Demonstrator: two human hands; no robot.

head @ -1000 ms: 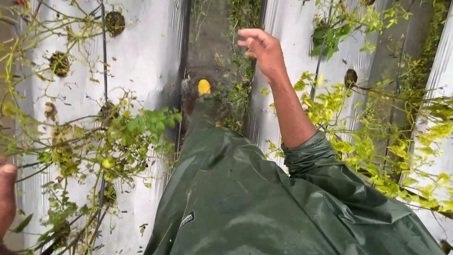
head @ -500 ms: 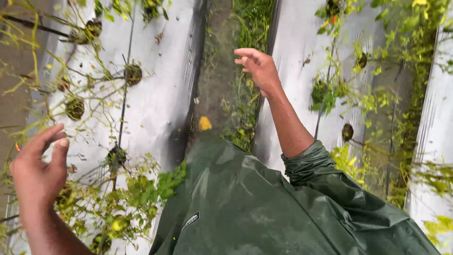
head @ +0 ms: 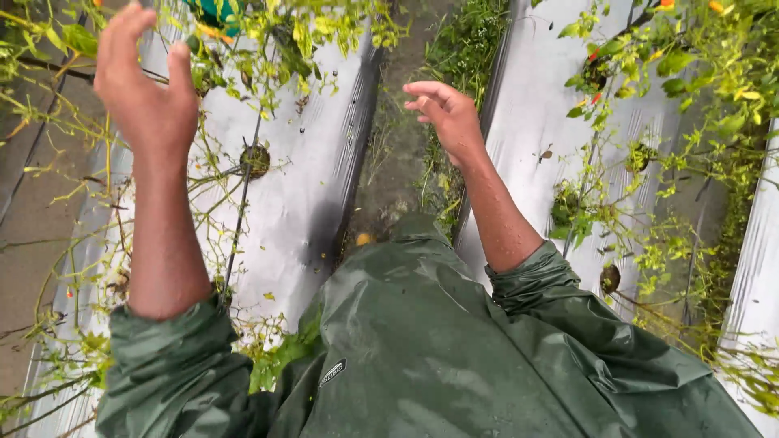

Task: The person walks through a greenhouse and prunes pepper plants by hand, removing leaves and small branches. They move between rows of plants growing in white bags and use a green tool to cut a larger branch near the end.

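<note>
My left hand (head: 146, 85) is raised at the upper left, fingers apart and holding nothing, in front of thin green plant stems (head: 268, 49). My right hand (head: 445, 113) hangs open over the muddy furrow (head: 398, 154), fingers loosely curled, empty. Both forearms come out of the rolled sleeves of a wet dark green raincoat (head: 438, 341) that fills the bottom of the view. Small red and orange chillies (head: 596, 53) hang in the plants at the upper right.
Silver plastic mulch covers the raised beds on the left (head: 292, 211) and right (head: 544, 105), with round planting holes (head: 256, 158). Grass (head: 466, 40) grows along the furrow. Leafy yellow-green plants (head: 690, 162) crowd the right side. A yellow boot tip (head: 364, 239) shows below.
My left hand has risen from the lower left edge up to the top left. My right hand has stayed raised over the furrow. The view has shifted along the beds.
</note>
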